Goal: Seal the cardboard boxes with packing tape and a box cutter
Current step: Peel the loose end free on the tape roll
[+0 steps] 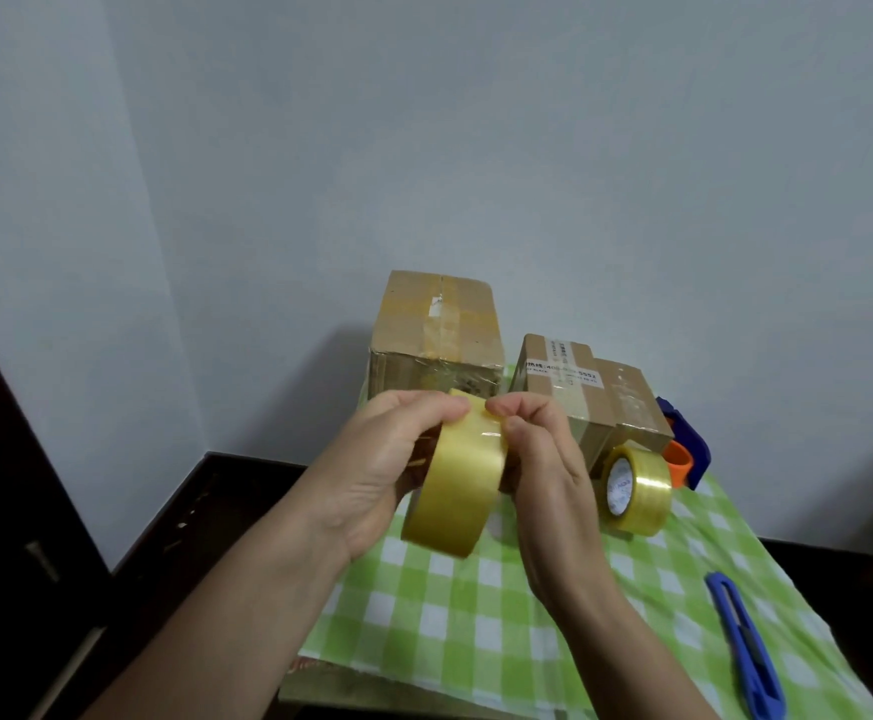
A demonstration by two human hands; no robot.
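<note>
I hold a roll of yellowish packing tape (455, 485) up over the table between both hands. My left hand (382, 470) grips the roll from the left, thumb on its top edge. My right hand (538, 459) pinches the tape's surface at the top right with curled fingers. Behind the roll stands a large taped cardboard box (437, 330), and to its right a smaller cardboard box (580, 392) with a white label. A blue box cutter (743, 652) lies on the cloth at the right.
A second tape roll (632, 491) stands on edge right of my hands. Behind it lies a blue and orange tape dispenser (684, 449). The small table wears a green checked cloth (450, 615) and stands in a corner of pale walls, dark floor at the left.
</note>
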